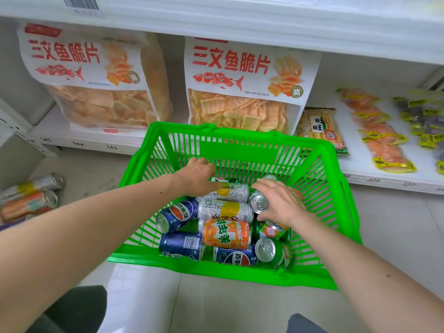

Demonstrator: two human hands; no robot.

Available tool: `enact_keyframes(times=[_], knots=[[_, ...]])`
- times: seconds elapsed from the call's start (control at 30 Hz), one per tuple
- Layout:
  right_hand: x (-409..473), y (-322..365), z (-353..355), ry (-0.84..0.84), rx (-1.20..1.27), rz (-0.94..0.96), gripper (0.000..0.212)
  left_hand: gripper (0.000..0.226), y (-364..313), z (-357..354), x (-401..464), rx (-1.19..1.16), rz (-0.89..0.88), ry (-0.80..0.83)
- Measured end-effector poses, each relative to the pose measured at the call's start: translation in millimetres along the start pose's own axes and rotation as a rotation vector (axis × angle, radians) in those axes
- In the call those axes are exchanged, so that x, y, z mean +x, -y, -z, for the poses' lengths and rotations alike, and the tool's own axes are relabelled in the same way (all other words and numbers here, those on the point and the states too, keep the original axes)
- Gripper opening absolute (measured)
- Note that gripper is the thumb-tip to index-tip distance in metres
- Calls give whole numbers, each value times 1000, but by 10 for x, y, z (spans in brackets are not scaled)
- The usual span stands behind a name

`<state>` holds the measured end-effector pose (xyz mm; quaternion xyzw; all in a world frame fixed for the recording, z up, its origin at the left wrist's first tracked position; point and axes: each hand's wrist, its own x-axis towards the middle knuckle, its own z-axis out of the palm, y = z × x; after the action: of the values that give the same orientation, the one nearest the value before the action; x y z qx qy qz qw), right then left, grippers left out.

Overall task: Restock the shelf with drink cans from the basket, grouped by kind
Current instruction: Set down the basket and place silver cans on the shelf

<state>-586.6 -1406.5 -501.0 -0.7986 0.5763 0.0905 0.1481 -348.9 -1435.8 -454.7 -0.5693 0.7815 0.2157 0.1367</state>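
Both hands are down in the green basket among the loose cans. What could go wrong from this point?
1. The cans lie piled loosely on their sides; as the left hand lifts the white-and-yellow can, neighbours like the orange can may roll and shift.
2. The right hand rests over a silver can end without clearly gripping it, so a hasty lift could slip.
3. Cans on the floor at left lie on their sides and could roll away.

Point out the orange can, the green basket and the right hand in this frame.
orange can (227, 234): head view, middle of its label.
green basket (236, 150): head view, far wall panel.
right hand (280, 203): head view, back of the hand.
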Motion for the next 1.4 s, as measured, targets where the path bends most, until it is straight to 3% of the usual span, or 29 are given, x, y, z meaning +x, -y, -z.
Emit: enact_keyframes(times=[0.27,0.37,0.5,0.6,0.7,0.8,0.97,1.17,1.27,1.4], knots=[[53,-64,100,-37,-121,77,63,48,26,-77,-1,-62,-38,14],[26,-133,285,-117,53,-20,59,47,9,-83,10,-131,-80,-2],[-7,-183,604,-242,381,-144,35,57,-93,0,23,-236,-154,-45],[-38,-158,963,-262,539,-222,38,74,-221,85,-28,-337,-162,18],[-112,-97,1359,-212,634,-254,64,89,-345,268,-185,-438,-143,60],[-247,-8,1800,-117,731,-245,90,95,-443,587,-452,-519,-127,66],[-588,355,2805,0,850,-199,45,94,-578,1337,-1060,-659,-92,66],[-975,928,4121,51,864,-150,48,74,-714,2385,-1961,-828,-14,-56],[-1212,1253,4822,10,897,-148,62,67,-717,2969,-2406,-858,1,-111],[-1520,1590,5656,20,943,-80,53,60,-681,3768,-2953,-858,-12,-134]])
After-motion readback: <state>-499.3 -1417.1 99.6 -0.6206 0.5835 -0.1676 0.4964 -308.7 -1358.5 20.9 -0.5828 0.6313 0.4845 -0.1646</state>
